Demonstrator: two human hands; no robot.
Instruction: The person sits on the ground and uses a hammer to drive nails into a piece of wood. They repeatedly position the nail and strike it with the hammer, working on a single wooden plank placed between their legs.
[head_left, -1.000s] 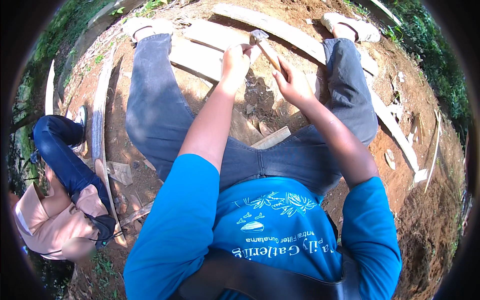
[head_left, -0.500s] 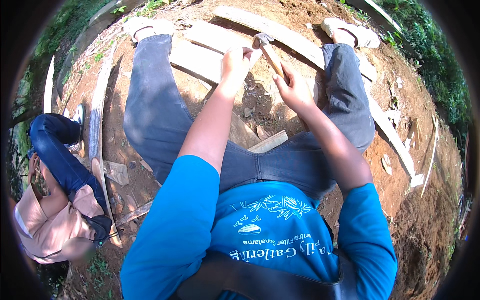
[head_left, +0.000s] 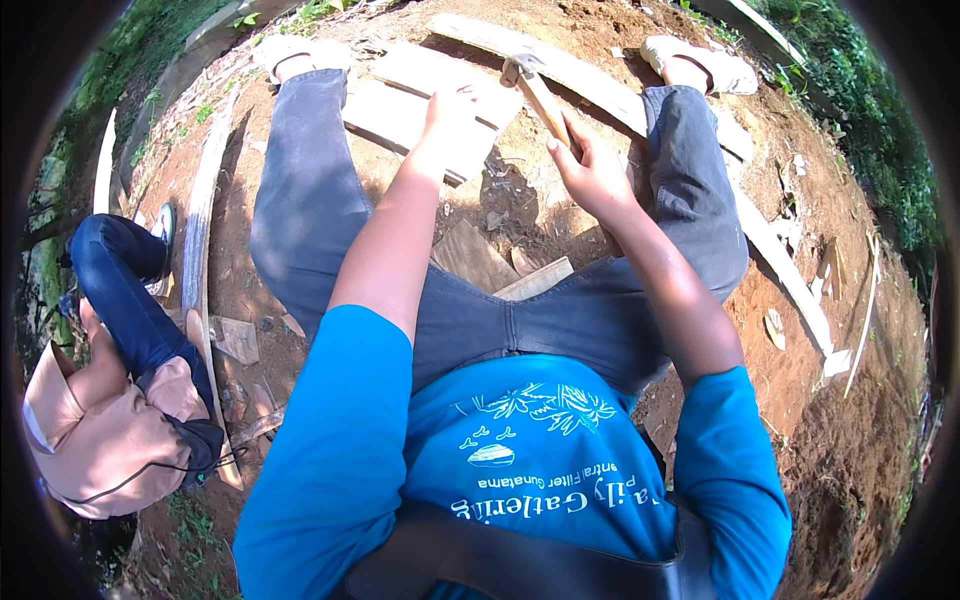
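Note:
My right hand point(head_left: 592, 172) is wrapped around the wooden handle of a hammer point(head_left: 543, 102). The hammer's metal head points away from me, above the right end of the pale boards. Sunlight washes out my left hand point(head_left: 450, 118), which is over two pale wooden boards point(head_left: 385, 112) lying side by side between my feet. Its fingers look curled together; anything small between them cannot be made out. Beyond the hammer, a long pale plank point(head_left: 575, 75) lies across the ground.
Wood scraps point(head_left: 535, 280) lie on the soil between my legs. A narrow plank point(head_left: 790, 280) runs along my right. At the left, a co-worker point(head_left: 130, 420) sits beside a long upright-looking board point(head_left: 200, 220). Green plants point(head_left: 860, 110) edge the dirt.
My left hand has moved left, away from the hammer head and onto the boards. The right hand and hammer have barely shifted. The co-worker's body has moved slightly.

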